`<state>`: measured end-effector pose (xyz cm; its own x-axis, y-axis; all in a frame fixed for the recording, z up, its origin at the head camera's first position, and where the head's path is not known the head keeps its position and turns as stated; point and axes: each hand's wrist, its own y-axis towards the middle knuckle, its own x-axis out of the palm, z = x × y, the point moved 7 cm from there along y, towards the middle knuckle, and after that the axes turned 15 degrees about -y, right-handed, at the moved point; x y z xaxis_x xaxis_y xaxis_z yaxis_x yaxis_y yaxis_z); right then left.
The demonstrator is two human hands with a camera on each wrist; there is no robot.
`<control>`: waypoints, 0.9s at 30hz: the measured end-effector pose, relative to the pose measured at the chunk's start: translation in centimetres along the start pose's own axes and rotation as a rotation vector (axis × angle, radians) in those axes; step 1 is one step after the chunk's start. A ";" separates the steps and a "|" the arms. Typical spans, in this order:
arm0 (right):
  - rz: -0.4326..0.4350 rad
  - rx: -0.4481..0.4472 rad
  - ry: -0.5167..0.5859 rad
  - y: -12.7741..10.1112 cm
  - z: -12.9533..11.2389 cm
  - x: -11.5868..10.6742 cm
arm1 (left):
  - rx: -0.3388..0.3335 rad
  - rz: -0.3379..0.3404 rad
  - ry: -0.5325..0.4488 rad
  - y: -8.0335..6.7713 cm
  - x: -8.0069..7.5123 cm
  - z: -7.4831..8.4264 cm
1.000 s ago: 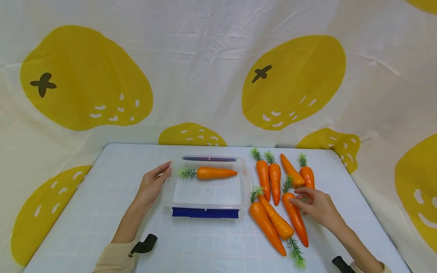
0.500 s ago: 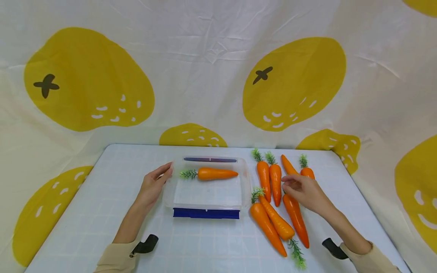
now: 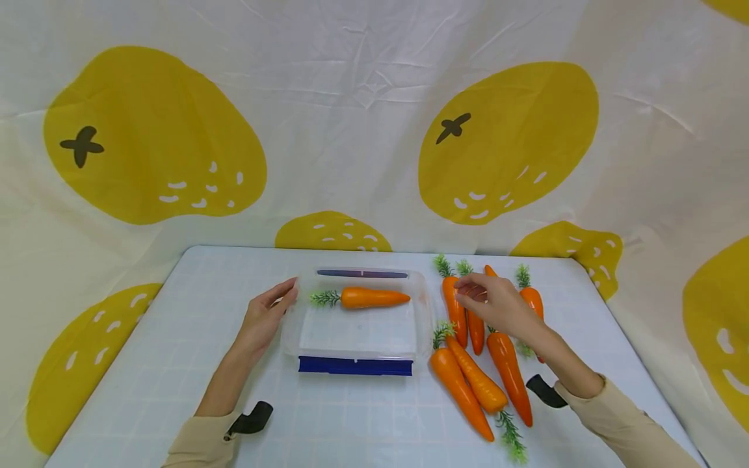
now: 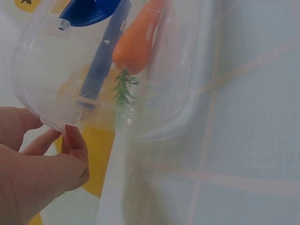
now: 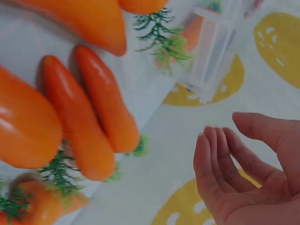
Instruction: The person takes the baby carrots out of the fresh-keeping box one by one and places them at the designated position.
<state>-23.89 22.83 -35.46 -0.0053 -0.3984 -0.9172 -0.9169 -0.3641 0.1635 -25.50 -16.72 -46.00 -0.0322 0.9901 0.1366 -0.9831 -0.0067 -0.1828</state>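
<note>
Fingers (image 3: 468,294) of the right hand (image 3: 497,305) are held loosely apart, palm empty, just above two smooth orange carrots (image 3: 462,312) lying side by side. The clear plastic box (image 3: 357,331) is touched at its left rim by the relaxed left hand (image 3: 263,318); one carrot (image 3: 374,298) is seen inside.

Clear plastic container (image 3: 357,338), blue latches, upright on table, left rim touched by hand; one orange carrot (image 3: 374,298) inside along far wall, green top leftward. Loose carrots (image 3: 476,383) just beside container, right.
</note>
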 end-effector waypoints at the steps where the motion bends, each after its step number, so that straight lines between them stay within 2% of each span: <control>1: -0.005 -0.006 0.000 0.4 -0.3 0.0 | -0.001 0.000 0.000 0.0 0.0 0.0; 9: -0.027 -0.058 -0.010 3.0 -2.7 0.1 | 0.024 -0.023 -0.023 -0.1 -0.1 0.2; 15: -0.052 -0.132 0.014 4.9 -4.6 1.0 | 0.025 -0.021 -0.033 -0.1 -0.1 0.1; 27: -0.173 -0.232 -0.019 8.0 -8.0 3.5 | 0.017 -0.012 -0.039 0.3 0.0 -0.1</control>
<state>-28.08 11.80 -34.49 0.1335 -0.2988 -0.9449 -0.7894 -0.6085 0.0809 -25.74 -16.70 -46.17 -0.0268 0.9839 0.1764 -0.9864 0.0026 -0.1643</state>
